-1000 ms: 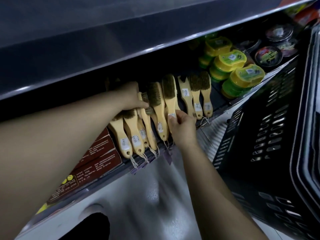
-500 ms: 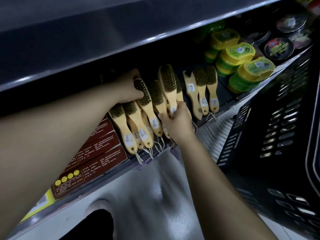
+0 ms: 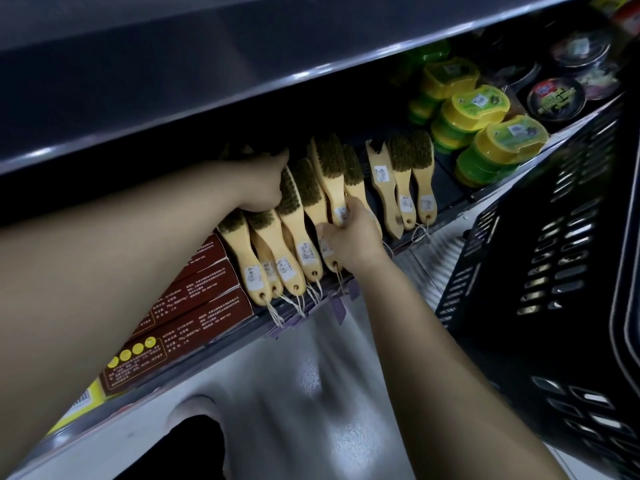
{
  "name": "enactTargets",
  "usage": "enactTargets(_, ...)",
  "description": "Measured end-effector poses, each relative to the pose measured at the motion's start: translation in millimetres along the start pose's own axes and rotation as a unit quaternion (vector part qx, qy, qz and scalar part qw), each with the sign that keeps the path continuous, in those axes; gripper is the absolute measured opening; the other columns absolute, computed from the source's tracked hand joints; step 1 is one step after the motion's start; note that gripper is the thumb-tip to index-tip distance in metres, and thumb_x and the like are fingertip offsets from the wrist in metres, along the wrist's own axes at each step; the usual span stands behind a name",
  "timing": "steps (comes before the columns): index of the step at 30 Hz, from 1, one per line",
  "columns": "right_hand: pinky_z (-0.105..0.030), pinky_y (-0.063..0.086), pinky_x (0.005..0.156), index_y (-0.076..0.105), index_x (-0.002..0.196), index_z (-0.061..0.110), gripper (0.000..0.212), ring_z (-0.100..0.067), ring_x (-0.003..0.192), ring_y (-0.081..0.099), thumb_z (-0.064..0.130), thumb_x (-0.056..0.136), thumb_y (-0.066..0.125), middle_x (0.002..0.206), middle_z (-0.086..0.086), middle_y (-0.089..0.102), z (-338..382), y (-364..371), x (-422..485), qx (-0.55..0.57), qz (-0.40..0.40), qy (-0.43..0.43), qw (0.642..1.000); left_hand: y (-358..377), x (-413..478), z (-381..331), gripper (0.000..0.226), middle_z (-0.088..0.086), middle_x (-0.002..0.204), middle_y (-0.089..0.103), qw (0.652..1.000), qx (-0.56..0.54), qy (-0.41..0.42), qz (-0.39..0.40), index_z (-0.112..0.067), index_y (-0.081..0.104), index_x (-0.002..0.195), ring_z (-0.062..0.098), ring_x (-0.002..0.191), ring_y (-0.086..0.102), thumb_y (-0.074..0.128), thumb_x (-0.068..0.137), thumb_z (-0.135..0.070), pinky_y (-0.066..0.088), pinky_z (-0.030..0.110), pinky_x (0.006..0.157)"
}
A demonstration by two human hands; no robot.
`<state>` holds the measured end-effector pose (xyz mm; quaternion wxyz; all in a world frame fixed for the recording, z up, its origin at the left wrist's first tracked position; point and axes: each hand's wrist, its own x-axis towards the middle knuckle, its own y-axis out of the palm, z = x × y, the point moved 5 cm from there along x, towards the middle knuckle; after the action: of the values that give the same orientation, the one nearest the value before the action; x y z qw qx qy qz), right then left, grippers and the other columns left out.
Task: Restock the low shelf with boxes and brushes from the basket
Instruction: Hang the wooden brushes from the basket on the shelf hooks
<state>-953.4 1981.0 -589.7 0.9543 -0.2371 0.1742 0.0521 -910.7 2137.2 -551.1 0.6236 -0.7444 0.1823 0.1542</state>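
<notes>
Well, brushes (image 3: 423,188): pale wood handles w/ dark bristles, stickers.

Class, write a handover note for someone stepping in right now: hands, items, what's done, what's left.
Left hand: among brush heads deep in the low shelf; grip hidden.
Right hand: gripping a wooden brush by its handle.
Placed: red boxes stacked left, other brushes rowed beside them.
Left: settle this brush; basket interior unseen, check it.

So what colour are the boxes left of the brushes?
Dark red boxes with yellow dots on one; clearest in the head view.
</notes>
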Motion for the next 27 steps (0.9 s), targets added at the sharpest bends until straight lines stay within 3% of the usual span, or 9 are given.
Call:
enactTargets(3, -0.036, 0.049, 0.087, 0.048, 0.125, 0.007, 0.037, -0.022, 0.106, 0.057, 0.028, 0.094, 0.053, 0.120, -0.009, 0.057, -6, -13, -4, -0.027, -0.053, -0.003, 0.998, -2, -1, -3, 0.082, 0.008, 0.159, -0.002, 0.999, -0.037, 0.007, -0.023, -0.022, -0.008, 0.150, 0.028, 0.146, -0.001, 0.048, 0.091, -0.014, 0.006, 0.039, 0.118)
enactTargets(5, -0.040, 0.047, 0.090, 0.050, 0.118, 0.005, 0.034, -0.020, 0.097, 0.052, 0.032, 0.098, 0.044, 0.115, -0.012, 0.054, -9, -21, -7, -0.080, -0.093, -0.030, 0.992, -5, -2, -11, 0.082, 0.005, 0.160, -0.002, 0.996, -0.058, 0.052, -0.047, -0.021, -0.003, 0.151, 0.024, 0.146, -0.003, 0.050, 0.090, -0.014, 0.005, 0.036, 0.117)
enactTargets(8, -0.034, 0.040, 0.094, 0.049, 0.124, 0.006, 0.033, -0.023, 0.102, 0.047, 0.024, 0.101, 0.034, 0.118, -0.013, 0.046, -11, -17, -10, -0.140, -0.086, -0.058, 0.985, -1, -4, -25, 0.073, -0.001, 0.160, 0.005, 0.989, -0.040, 0.124, -0.070, -0.022, 0.007, 0.151, 0.017, 0.146, -0.001, 0.047, 0.090, -0.012, 0.000, 0.035, 0.118)
enactTargets(11, -0.040, 0.039, 0.099, 0.051, 0.127, 0.005, 0.033, -0.030, 0.110, 0.046, 0.017, 0.100, 0.035, 0.119, -0.013, 0.043, -13, -12, -9, -0.159, -0.078, -0.058, 0.982, 6, -6, -30, 0.068, -0.002, 0.159, 0.009, 0.987, -0.001, 0.144, -0.074, -0.023, 0.012, 0.151, 0.015, 0.146, 0.003, 0.044, 0.091, -0.014, -0.001, 0.034, 0.118)
enactTargets(18, -0.032, 0.033, 0.102, 0.044, 0.136, 0.007, 0.039, -0.030, 0.121, 0.041, 0.017, 0.100, 0.036, 0.132, -0.015, 0.039, -4, -23, -21, -0.120, -0.076, -0.006, 0.990, -13, -32, -44, 0.060, 0.001, 0.152, 0.030, 0.984, -0.025, 0.164, -0.065, -0.023, 0.031, 0.146, 0.021, 0.138, 0.028, 0.046, 0.089, -0.010, 0.026, 0.036, 0.114)
enactTargets(21, -0.038, 0.041, 0.100, 0.046, 0.132, 0.010, 0.034, -0.029, 0.119, 0.046, 0.016, 0.098, 0.041, 0.134, -0.014, 0.042, 19, -41, -39, -0.066, -0.095, -0.011, 0.993, -24, -57, -61, 0.051, 0.003, 0.144, 0.041, 0.980, 0.005, 0.196, -0.044, -0.021, 0.039, 0.141, 0.022, 0.129, 0.041, 0.046, 0.091, -0.013, 0.038, 0.037, 0.105)
enactTargets(25, -0.018, 0.038, 0.074, 0.055, 0.119, 0.012, 0.026, -0.016, 0.095, 0.053, 0.016, 0.094, 0.051, 0.109, -0.001, 0.054, 67, -85, -80, -0.011, -0.131, -0.064, 0.989, -43, -96, -90, 0.042, 0.002, 0.140, 0.048, 0.977, 0.028, 0.212, -0.020, -0.022, 0.043, 0.137, 0.021, 0.123, 0.047, 0.043, 0.095, -0.023, 0.043, 0.037, 0.099)
enactTargets(27, -0.024, 0.042, 0.075, 0.058, 0.111, 0.015, 0.020, -0.014, 0.087, 0.052, 0.017, 0.092, 0.053, 0.099, 0.003, 0.055, 90, -113, -105, -0.018, -0.136, -0.095, 0.986, -53, -117, -108, 0.039, 0.002, 0.134, 0.054, 0.975, 0.013, 0.220, -0.020, -0.022, 0.047, 0.134, 0.020, 0.119, 0.051, 0.043, 0.095, -0.025, 0.045, 0.035, 0.096)
